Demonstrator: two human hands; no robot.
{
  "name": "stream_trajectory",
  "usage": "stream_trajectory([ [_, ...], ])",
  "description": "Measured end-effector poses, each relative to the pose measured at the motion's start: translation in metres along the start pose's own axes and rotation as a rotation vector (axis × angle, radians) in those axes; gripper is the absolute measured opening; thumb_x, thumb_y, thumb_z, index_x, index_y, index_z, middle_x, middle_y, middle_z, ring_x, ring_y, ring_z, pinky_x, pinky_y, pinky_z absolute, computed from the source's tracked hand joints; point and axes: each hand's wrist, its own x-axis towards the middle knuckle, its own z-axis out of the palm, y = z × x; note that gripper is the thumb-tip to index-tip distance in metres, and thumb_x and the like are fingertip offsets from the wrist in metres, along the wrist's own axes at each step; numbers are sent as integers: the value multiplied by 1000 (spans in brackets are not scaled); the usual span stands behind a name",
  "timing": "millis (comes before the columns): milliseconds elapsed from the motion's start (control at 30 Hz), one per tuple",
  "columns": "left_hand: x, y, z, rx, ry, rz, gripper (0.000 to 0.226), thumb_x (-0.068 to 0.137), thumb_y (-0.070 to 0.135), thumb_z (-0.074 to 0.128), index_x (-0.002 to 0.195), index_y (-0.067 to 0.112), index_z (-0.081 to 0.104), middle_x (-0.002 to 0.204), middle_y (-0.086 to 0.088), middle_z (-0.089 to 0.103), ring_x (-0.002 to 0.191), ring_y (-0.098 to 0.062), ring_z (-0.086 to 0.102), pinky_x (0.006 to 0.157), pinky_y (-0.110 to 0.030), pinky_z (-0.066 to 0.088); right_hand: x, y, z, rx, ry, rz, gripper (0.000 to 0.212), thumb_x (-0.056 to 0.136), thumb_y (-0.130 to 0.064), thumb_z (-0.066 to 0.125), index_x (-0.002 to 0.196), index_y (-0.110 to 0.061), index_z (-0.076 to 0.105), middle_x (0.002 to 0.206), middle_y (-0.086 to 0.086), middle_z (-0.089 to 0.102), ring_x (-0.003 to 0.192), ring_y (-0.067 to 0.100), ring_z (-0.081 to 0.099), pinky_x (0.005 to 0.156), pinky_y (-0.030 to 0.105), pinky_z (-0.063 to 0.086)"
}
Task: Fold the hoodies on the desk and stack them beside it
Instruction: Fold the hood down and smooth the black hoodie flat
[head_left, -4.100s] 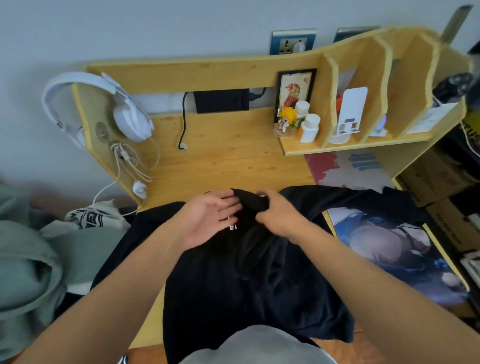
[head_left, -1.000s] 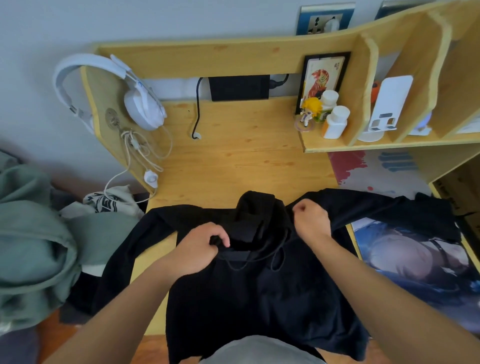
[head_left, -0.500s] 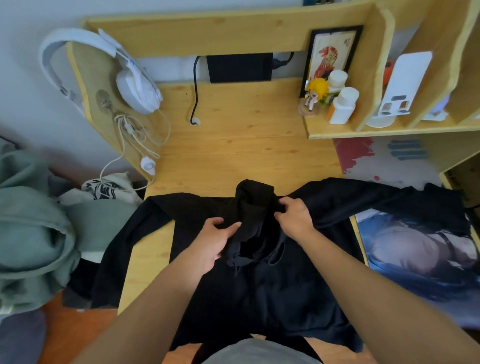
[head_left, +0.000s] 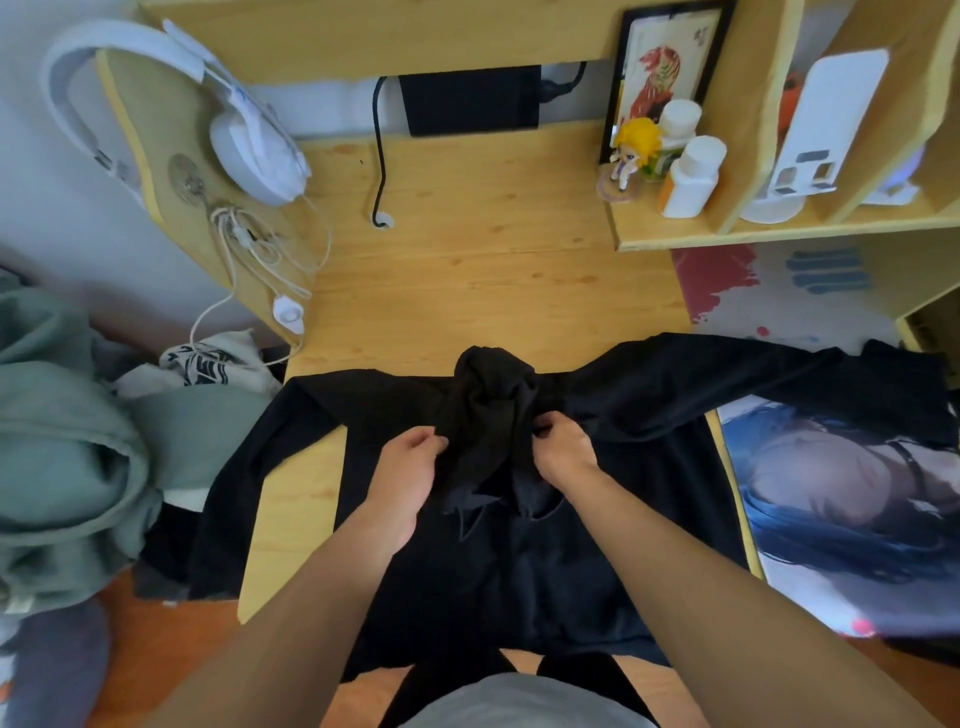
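On desk (head_left: 467, 270), both hands' fingers pinching black hoodie (head_left: 519, 571) hood, sleeves overhanging edges

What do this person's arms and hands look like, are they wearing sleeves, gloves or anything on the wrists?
Both forearms are bare: no sleeves reach into view. The left hand and right hand wear no gloves, and no watch, ring or bracelet shows. At the bottom edge a grey garment covers the torso.

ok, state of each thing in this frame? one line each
black hoodie: flat on desk, sleeves spread, hood bunched
left hand: holding hood's left edge
right hand: pinching hood's right edge
green hoodie: crumpled, left of desk
headphones: hung on desk side panel
black cable: loose end on desk
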Motion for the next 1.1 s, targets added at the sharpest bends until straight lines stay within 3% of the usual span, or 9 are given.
stream_trajectory([
  [133,1,-9,10,180,-93,61,35,101,13,51,90,28,81,93,-1,79,96,-23,73,91,-42,59,-3,-6,19,-188,-18,-115,43,98,-37,56,138,-21,54,137,7,49,129,34,45,102,43,46],
  [233,13,-17,18,320,-220,46,36,97,4,50,95,23,81,97,-3,79,99,-26,73,94,-45,59,-5,-3,28,-324,-40,-118,34,100,-31,49,132,-20,54,129,8,55,129,33,44,102,45,39],
  [333,26,-30,25,291,-197,29,45,97,-6,42,91,21,78,91,-4,78,93,-28,73,81,-37,60,-5,1,32,-322,19,-87,31,98,-18,52,129,-16,53,128,12,58,127,34,47,104,45,42],
  [467,42,-35,28,276,103,18,7,99,14,54,106,11,56,98,-9,63,83,-25,60,72,-37,50,0,0,36,-222,122,-86,27,96,-15,51,123,-15,54,126,14,57,122,36,52,97,47,49],
  [567,58,-33,37,305,45,-16,28,99,26,59,120,8,59,112,-12,64,94,-29,63,86,-43,57,1,-4,38,-302,56,-30,37,99,-21,52,136,-18,47,139,11,47,132,34,41,104,51,42],
  [667,61,-31,43,318,-29,-59,42,97,37,60,128,9,62,120,-14,65,102,-35,66,92,-46,58,0,-3,39,-408,-37,-10,48,97,-13,55,143,-22,43,146,9,37,137,31,33,107,50,35],
  [800,60,-38,47,291,-22,-30,28,97,25,63,112,2,67,105,-19,71,99,-37,68,89,-48,58,1,-4,41,-488,-15,12,56,93,-20,67,144,-21,44,144,6,36,136,27,32,106,46,34],
  [967,57,-35,42,244,28,-15,15,93,18,65,86,6,61,85,-12,66,83,-31,64,77,-41,55,1,-5,33,-389,19,-30,37,97,-18,57,134,-14,55,141,10,43,131,31,43,105,45,40],
  [1100,37,-11,-2,374,223,123,23,94,14,60,76,15,45,77,-6,53,70,-24,48,62,-37,39,-27,1,-25,-79,210,-100,12,97,-21,56,107,-14,58,107,8,62,97,30,61,78,32,47],
])
